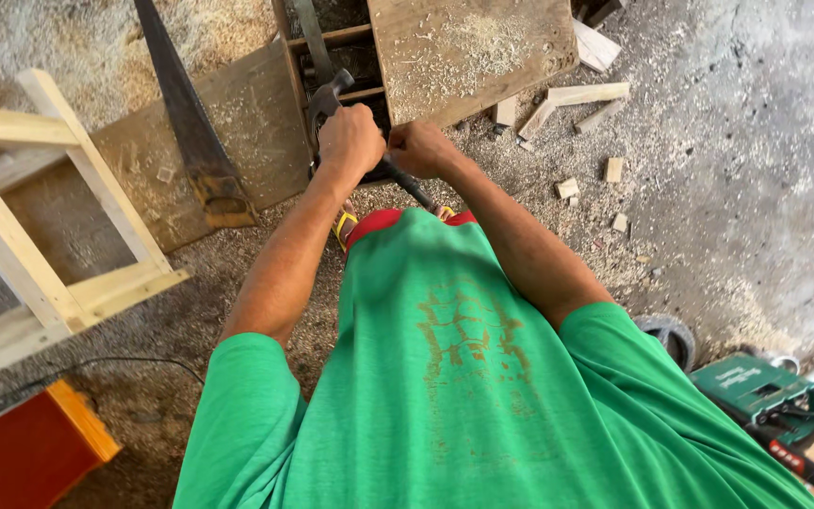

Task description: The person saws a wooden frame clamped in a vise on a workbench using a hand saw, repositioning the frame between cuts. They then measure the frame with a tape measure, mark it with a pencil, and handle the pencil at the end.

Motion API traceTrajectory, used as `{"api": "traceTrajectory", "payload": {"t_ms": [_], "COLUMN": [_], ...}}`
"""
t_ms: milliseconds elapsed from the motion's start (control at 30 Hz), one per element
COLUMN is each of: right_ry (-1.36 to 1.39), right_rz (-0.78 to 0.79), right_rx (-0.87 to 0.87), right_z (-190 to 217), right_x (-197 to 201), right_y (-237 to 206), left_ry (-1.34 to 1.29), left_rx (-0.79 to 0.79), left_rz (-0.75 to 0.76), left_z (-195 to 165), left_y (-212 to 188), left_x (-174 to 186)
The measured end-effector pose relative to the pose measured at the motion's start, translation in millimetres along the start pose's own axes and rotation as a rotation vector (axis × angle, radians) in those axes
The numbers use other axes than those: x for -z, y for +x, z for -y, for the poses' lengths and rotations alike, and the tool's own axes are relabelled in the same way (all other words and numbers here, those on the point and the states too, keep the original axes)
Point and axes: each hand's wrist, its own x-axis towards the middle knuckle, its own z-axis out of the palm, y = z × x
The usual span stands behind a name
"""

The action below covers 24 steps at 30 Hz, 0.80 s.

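Note:
My left hand is closed around a claw hammer, just below its metal head. Its dark handle runs down toward my green shirt. My right hand is closed right beside the left one, over the handle; what its fingers pinch is hidden. Both hands hover over a wooden frame with dark gaps between its slats.
A hand saw lies on a dusty board to the left. A pale wooden stool frame stands at far left. Wood offcuts and sawdust litter the concrete floor. A green power tool sits at lower right, an orange box at lower left.

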Motion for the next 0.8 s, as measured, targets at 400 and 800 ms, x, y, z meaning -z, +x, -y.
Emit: {"api": "traceTrajectory", "payload": {"t_ms": [400,800], "right_ry": [0.225,0.251], "right_rz": [-0.183,-0.19], "right_rx": [-0.081,-0.21], "right_z": [-22.0,-32.9], "right_x": [17.3,36.8], "right_y": [-15.5,11.9], "left_ry": [-0.597,-0.749], "left_rx": [0.241,0.058], "left_rz": [-0.37,-0.347], "left_z": [-32.9,-56.5], "left_y": [7.5,46.0], "left_x": [-41.0,-41.8]}}
